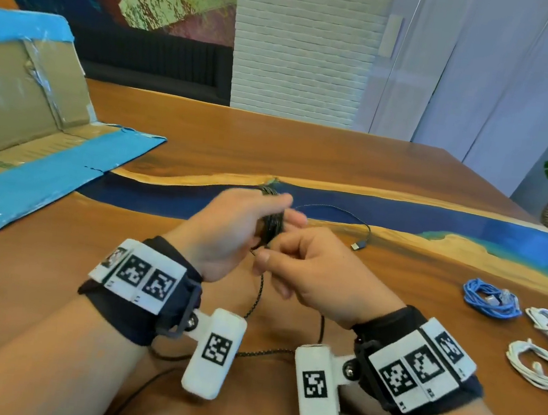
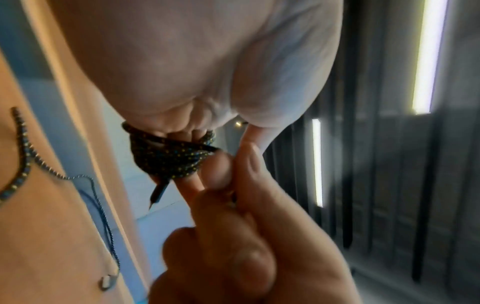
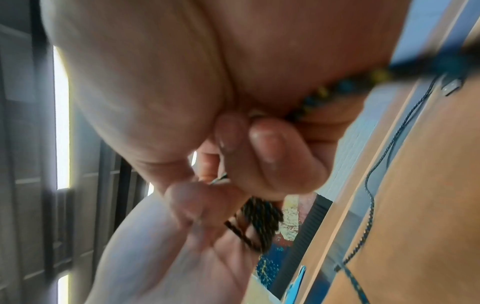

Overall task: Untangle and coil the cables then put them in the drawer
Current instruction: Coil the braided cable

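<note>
Black braided cable (image 1: 270,222): blue/yellow flecks, several turns wound around fingers of left hand (image 1: 228,232), held above table (image 1: 307,149) centre. Loose strand pinched by curled fingers of right hand (image 1: 312,274). Free USB plug (image 1: 359,246) lying on table, just right of the hands.

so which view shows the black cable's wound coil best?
Left wrist: the black cable is sharp there, its turns wrapped around the left hand fingers. Head view shows the coil mostly hidden between both hands, though it shows the loose plug end. Right wrist shows it blurred, lower down.
</note>
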{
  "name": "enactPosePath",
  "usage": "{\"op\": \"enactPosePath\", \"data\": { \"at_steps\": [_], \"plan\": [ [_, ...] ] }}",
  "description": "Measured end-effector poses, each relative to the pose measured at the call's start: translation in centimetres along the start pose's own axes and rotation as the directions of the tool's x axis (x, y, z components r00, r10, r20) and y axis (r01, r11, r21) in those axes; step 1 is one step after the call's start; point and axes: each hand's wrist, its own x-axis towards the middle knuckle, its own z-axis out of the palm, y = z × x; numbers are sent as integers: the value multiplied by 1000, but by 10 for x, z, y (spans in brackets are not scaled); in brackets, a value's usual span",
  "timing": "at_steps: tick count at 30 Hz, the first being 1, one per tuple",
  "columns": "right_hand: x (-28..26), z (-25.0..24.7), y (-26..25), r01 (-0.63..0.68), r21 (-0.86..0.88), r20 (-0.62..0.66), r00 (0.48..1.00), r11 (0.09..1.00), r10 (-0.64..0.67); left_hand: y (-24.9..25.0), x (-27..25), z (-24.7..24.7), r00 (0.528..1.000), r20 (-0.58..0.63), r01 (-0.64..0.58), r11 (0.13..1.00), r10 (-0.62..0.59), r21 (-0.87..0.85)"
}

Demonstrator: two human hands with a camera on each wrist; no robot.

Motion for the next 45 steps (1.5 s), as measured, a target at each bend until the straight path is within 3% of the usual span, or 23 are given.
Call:
{"op": "enactPosePath", "data": {
  "at_steps": [4, 7, 11, 14, 16, 17, 19, 21, 23, 25, 28, 32, 35, 37, 39, 42, 45],
  "plan": [
    [-1, -13, 9, -83, 107, -66, 994, 991, 90, -4, -2, 5, 1000, 11, 14, 871, -22, 491],
    [-2, -22, 9, -75, 176, -154, 983, 982, 103, -4, 1, -6, 990, 128, -32, 819, -51, 573],
    [-2, -32, 11, -40, 454, -199, 969, 890, 145, -1, 0, -15, 980, 188, -61, 812, -61, 580],
    [1, -29, 12, 29, 628, -217, 966, 778, 139, 1, 1, -21, 982, 190, -80, 867, -17, 493],
    [4, -26, 16, 56, 640, -244, 961, 766, 133, 1, 3, -24, 990, 136, -91, 883, 31, 461],
    [5, -25, 18, 48, 578, -255, 959, 815, 124, 0, 5, -24, 993, 99, -101, 882, 62, 461],
    [4, -26, 20, -35, 294, -247, 963, 955, 111, -4, 9, -25, 990, 15, -130, 874, 139, 468],
    [2, -29, 21, -141, 141, -171, 971, 980, 165, -7, 14, -25, 974, -75, -155, 875, 212, 459],
    [2, -29, 21, -203, 272, -105, 965, 941, 239, -8, 15, -25, 958, -138, -172, 889, 251, 425],
    [5, -25, 20, -187, 434, -121, 957, 881, 262, -7, 15, -23, 960, -140, -174, 907, 243, 383],
    [11, -22, 27, -92, 552, -226, 940, 829, 255, -7, 11, -19, 990, -45, -120, 957, 137, 266],
    [12, -28, 37, -59, 290, -375, 911, 955, 170, -4, 3, -17, 974, 225, -27, 999, 35, -36],
    [12, -27, 33, -38, 235, -387, 913, 971, 130, -2, -2, -14, 923, 376, 48, 946, 81, -322],
    [11, -22, 30, -40, 277, -341, 930, 960, 137, 0, -2, -13, 907, 392, 63, 873, 152, -484],
    [11, -16, 28, -71, 257, -254, 957, 964, 138, 3, -1, -11, 924, 311, 14, 797, 220, -604],
    [8, -6, 20, -113, 16, -115, 987, 993, 114, 3, 2, -6, 962, 99, -127, 738, 254, -663],
    [5, -1, 9, -61, -195, 0, 998, 979, 62, 1, 6, -7, 969, -36, -224, 816, 243, -532]
  ]
}}
